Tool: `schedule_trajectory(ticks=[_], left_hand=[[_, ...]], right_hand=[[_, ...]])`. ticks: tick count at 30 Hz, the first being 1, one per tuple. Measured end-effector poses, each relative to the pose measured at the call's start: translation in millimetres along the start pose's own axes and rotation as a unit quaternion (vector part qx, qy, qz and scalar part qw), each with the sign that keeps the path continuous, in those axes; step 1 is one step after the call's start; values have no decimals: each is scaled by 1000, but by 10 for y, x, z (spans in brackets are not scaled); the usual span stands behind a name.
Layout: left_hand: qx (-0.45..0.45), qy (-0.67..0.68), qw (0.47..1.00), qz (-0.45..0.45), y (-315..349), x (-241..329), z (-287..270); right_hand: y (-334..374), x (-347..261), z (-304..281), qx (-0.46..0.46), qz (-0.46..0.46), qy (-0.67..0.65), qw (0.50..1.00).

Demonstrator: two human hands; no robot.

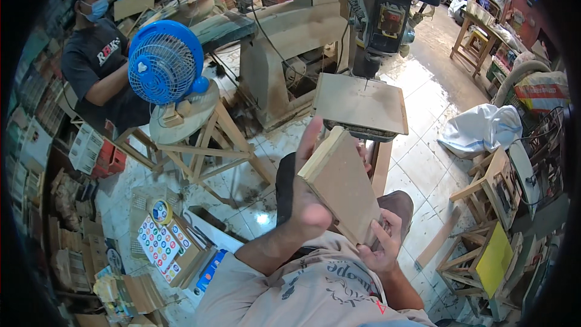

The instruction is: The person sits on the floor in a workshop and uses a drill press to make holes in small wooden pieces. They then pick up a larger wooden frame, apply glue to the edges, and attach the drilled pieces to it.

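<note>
Tiled floor [417,166] | one fan [160,66] | one board [345,184] between left hand [302,200], right hand [385,242]

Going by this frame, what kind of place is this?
Probably a small woodworking shop: a drill press stands ahead, a bare wooden stool carries a fan, and the right hand holds a wooden panel.

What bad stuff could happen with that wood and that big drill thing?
The wooden board is tilted between the left hand and the right hand; if it slips, it might drop on a knee. The thin bit on the drill press points down in front of the person, so a finger straying under it could get hurt. The blue fan stands on a round-topped stool, so a bump might knock it off.
</note>
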State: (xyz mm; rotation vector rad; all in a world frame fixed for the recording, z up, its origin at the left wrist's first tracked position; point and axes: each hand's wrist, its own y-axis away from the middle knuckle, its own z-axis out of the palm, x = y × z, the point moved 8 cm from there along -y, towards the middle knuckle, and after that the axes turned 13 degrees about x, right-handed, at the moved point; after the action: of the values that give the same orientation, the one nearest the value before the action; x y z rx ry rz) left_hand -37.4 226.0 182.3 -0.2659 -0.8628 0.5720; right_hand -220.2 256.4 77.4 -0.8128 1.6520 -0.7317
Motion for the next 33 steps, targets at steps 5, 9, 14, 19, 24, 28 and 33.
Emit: schedule_trajectory(ticks=[5,9,14,19,24,28,33], left_hand=[[87,-101,991,9,-133,-62,-420],[19,-118,993,-24,25,-360,-381],[169,-32,980,-101,100,-650,-706],[222,-18,967,-123,218,-800,-990],[237,-62,961,-131,250,-860,-1145],[255,-81,952,-147,248,-945,-1256],[280,-58,945,-158,301,-1107,-1489]], right_hand=[[83,102,-191,-38,-4,54,998],[146,217,-118,-81,45,78,993],[297,244,-80,-116,89,102,984],[313,248,-67,-148,116,92,978],[314,313,-1,-180,150,73,970],[304,365,36,-183,144,71,970],[320,426,89,-189,145,95,967]])
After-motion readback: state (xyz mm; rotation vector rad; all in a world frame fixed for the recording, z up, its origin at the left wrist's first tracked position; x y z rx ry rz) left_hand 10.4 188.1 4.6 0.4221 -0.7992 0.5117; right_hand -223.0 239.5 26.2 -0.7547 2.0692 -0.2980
